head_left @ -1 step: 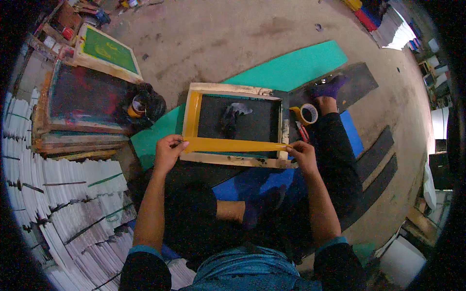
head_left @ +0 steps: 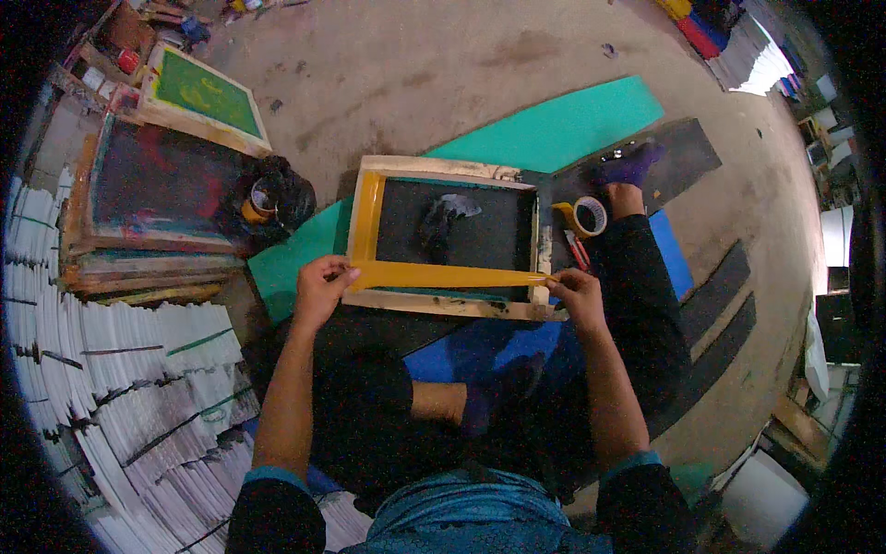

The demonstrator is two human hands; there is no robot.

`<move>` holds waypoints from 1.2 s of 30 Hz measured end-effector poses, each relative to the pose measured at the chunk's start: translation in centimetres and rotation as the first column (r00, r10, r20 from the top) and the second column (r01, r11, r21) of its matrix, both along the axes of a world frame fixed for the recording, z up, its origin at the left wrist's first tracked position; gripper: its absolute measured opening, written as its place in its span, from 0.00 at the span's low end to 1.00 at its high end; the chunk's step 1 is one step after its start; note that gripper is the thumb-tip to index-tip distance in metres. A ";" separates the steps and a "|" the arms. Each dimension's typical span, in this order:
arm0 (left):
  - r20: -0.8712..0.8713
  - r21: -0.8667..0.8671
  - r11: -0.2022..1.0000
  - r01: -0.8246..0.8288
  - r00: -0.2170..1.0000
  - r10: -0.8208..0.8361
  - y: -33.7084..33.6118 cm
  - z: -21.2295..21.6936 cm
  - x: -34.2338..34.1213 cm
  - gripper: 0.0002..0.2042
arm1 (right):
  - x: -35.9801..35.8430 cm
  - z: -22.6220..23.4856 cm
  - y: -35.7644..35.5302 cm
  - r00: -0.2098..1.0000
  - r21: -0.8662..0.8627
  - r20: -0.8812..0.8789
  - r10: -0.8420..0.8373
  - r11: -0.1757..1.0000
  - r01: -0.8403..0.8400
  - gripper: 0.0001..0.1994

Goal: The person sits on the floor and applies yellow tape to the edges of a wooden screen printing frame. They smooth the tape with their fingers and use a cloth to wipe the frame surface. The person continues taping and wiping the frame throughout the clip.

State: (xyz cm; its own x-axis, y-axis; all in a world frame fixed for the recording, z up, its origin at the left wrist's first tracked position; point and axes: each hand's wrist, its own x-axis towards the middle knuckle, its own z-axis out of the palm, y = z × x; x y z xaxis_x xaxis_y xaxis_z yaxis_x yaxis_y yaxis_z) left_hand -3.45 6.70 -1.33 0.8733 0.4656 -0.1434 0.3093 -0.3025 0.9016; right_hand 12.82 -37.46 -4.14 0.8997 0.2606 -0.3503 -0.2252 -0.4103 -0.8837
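While each pinches one end, left hand (head_left: 321, 288) and right hand (head_left: 574, 294) stretch yellow tape (head_left: 443, 275).

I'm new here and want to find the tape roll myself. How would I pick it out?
Start at the wooden screen frame on the floor in front of the seated person. Just past its right edge, beside the person's knee, lies the roll of yellow tape. It is the only small ring there, yellow outside with a pale hollow core.

Stacked wooden screen frames (head_left: 161, 198) at left, a green-mesh screen (head_left: 201, 94) leaning behind them. Black bag with a tape roll (head_left: 277, 197) beside the stack. Rows of white paper stacks (head_left: 120, 388) lower left. Teal mat (head_left: 563, 125) and blue mat (head_left: 669, 249) on concrete floor (head_left: 443, 55).
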 end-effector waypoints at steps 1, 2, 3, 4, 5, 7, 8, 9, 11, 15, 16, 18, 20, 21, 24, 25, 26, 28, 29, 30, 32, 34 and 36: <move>-0.013 0.016 1.000 0.002 1.000 -0.002 0.0 0.0 0.1 0.10 | -0.1 0.2 0.1 1.000 0.016 0.009 -0.023 1.000 0.023 0.09; -0.053 0.001 1.000 0.003 0.999 -0.003 0.3 -0.6 0.2 0.10 | -0.1 0.2 0.3 0.999 0.032 0.017 -0.046 0.998 0.046 0.09; -0.089 -0.012 1.000 0.006 0.996 -0.007 0.7 -1.2 0.3 0.10 | 0.0 -0.2 0.3 0.999 -0.003 0.007 -0.039 0.999 0.039 0.09; -0.126 -0.027 1.000 0.007 0.992 -0.010 1.0 -1.9 0.4 0.10 | 0.3 -0.6 0.1 1.000 -0.038 -0.004 -0.030 0.999 0.030 0.10; -0.116 -0.038 0.999 -0.002 0.993 -0.003 1.2 -2.5 0.4 0.10 | 0.5 -1.0 0.1 1.000 -0.072 -0.015 -0.022 0.997 0.021 0.10; -0.090 -0.055 0.998 -0.017 0.996 0.012 1.6 -3.2 0.8 0.10 | 0.9 0.0 1.3 0.998 -0.124 -0.051 -0.030 0.992 0.024 0.11; -0.093 -0.059 0.998 -0.026 0.995 0.020 1.9 -3.4 1.1 0.10 | 1.3 0.3 2.0 0.997 -0.148 -0.068 -0.032 0.989 0.022 0.11; -0.097 -0.066 0.997 -0.032 0.995 0.026 2.0 -3.4 1.2 0.10 | 1.4 0.2 2.3 0.998 -0.166 -0.049 -0.033 0.986 0.024 0.11; -0.117 -0.078 0.996 -0.035 0.993 0.026 2.1 -3.5 1.3 0.10 | 1.2 -0.3 2.5 0.999 -0.203 -0.013 -0.034 0.979 0.031 0.11; -0.144 -0.097 0.995 -0.021 0.989 0.007 2.2 -4.5 1.9 0.10 | 1.2 -2.0 2.5 0.999 -0.165 0.034 -0.020 0.986 0.025 0.13; -0.143 -0.101 0.995 -0.018 0.990 0.003 2.1 -4.9 2.1 0.10 | 1.1 -1.9 2.7 0.997 -0.159 0.080 -0.012 0.987 0.025 0.14; -0.069 0.056 0.998 0.023 0.997 -0.019 3.0 -6.7 1.5 0.10 | 1.1 -2.6 2.6 0.987 -0.141 0.163 -0.003 0.990 0.026 0.16; -0.044 0.044 0.999 -0.008 0.999 0.009 2.8 -7.2 1.5 0.11 | 1.1 -4.6 2.1 0.978 -0.138 0.209 0.016 0.990 0.013 0.16; -0.061 -0.045 0.998 -0.052 0.997 0.049 2.3 -6.2 1.8 0.12 | 1.2 -5.1 1.7 0.975 -0.145 0.219 0.032 0.989 0.000 0.17; -0.071 -0.213 0.974 -0.077 0.995 0.063 2.4 -5.6 2.4 0.14 | 0.7 -3.1 3.3 0.987 -0.148 0.155 0.040 0.989 -0.016 0.13; -0.076 -0.253 0.964 -0.078 0.995 0.060 2.7 -5.7 2.3 0.15 | 0.7 -3.3 3.0 0.994 -0.114 0.105 -0.004 0.993 0.016 0.12; -0.047 -0.264 0.963 -0.047 0.998 0.036 2.8 -5.9 2.4 0.14 | 0.8 -3.6 2.2 0.998 -0.081 0.054 -0.045 0.995 0.049 0.11; 0.002 -0.267 0.964 0.006 1.000 -0.006 3.1 -5.8 2.7 0.12 | 0.8 -1.9 3.1 0.999 -0.187 0.040 -0.005 0.982 0.013 0.07; -0.055 -0.264 0.964 -0.005 0.998 -0.010 3.3 -5.6 2.5 0.11 | 0.8 -1.9 3.4 0.998 -0.153 0.050 0.024 0.988 -0.017 0.07; -0.106 -0.269 0.963 -0.009 0.994 -0.021 3.3 -5.5 2.7 0.10 | 1.0 -1.8 3.2 0.997 -0.127 0.068 0.047 0.991 -0.038 0.08; -0.170 -0.240 0.971 -0.006 0.985 -0.035 3.3 -5.2 2.8 0.08 | 1.3 -1.7 3.2 0.990 -0.143 0.096 0.103 0.986 -0.089 0.08; -0.185 -0.180 0.983 0.018 0.981 -0.052 3.1 -4.8 3.0 0.07 | 1.3 -2.4 2.5 0.978 -0.225 0.141 0.156 0.967 -0.122 0.08; -0.177 -0.092 0.993 0.074 0.980 -0.090 3.1 -4.4 3.0 0.06 | 1.2 -2.7 2.4 0.993 -0.202 0.072 0.095 0.976 -0.078 0.07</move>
State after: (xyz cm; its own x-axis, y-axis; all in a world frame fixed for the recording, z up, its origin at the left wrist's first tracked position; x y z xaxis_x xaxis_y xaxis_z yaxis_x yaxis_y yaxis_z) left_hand -0.49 9.79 -5.76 0.8641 0.3729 -0.3380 0.4468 -0.2591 0.8563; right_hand 14.00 -35.07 -6.82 0.9044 0.2712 -0.3295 -0.1121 -0.5940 -0.7966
